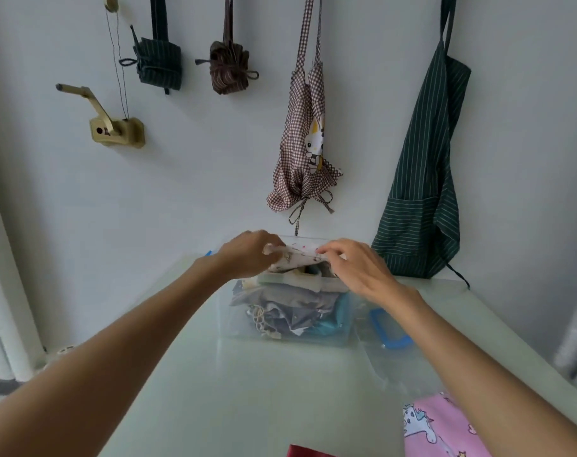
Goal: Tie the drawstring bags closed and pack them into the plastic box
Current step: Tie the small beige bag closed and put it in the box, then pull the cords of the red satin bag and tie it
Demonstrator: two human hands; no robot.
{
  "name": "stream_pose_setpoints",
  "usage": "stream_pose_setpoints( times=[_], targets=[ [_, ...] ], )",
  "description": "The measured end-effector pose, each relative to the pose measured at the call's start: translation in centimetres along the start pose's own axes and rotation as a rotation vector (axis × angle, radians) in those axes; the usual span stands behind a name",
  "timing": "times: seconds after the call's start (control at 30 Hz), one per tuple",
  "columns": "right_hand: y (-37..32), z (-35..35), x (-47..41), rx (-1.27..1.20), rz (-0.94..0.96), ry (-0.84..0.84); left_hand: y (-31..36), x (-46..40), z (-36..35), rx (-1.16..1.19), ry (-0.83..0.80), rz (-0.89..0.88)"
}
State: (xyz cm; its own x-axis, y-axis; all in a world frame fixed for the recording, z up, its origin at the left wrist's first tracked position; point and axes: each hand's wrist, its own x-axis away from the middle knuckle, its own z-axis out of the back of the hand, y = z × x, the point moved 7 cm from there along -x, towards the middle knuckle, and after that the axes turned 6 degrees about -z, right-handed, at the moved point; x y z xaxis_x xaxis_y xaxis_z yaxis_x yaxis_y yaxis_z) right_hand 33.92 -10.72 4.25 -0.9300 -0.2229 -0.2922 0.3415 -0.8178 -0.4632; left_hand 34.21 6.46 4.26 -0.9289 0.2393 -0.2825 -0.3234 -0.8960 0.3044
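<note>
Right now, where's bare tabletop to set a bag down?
Free: the table in front of the plastic box, between the forearms, and the strip left of it. Crowded: right of the box, where the blue-rimmed lid lies, and the near right corner under the pink cloth.

A small white cloth drawstring bag with a scattered coloured print (295, 257) is held flat and stretched sideways over the far end of a clear rectangular plastic box (229, 319). The left hand (251, 252) pinches its left end and the right hand (356, 265) grips its right end. The box stands on the pale desk (264, 390), packed above its rim with bundled fabric bags in grey (287, 303), teal (330, 328) and cream (297, 280).
</note>
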Motion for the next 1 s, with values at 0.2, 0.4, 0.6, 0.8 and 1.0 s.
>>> stream_pose_setpoints(
  times=[0.2,0.4,0.6,0.8,1.0],
  targets=[
    [1.5,-4.2,-0.8,0.27,-0.211,-0.445,-2.5,-1.0,-5.6,-0.013,-0.351,0.346],
    [2.0,-1.1,0.5,-0.035,-0.118,-0.18,2.0,0.4,-1.3,-0.208,0.181,0.213],
    [2.9,2.9,8.6,0.003,0.034,-0.096,8.0,9.4,-0.3,-0.109,0.308,0.044],
    [4.5,-1.6,20.1,0.388,-0.13,-0.775,7.2,18.3,-10.6,0.023,-0.403,0.161],
    [3.6,-3.1,21.6,0.587,0.003,-0.618,6.2,20.6,-12.0,0.058,-0.469,0.112]
  ],
)
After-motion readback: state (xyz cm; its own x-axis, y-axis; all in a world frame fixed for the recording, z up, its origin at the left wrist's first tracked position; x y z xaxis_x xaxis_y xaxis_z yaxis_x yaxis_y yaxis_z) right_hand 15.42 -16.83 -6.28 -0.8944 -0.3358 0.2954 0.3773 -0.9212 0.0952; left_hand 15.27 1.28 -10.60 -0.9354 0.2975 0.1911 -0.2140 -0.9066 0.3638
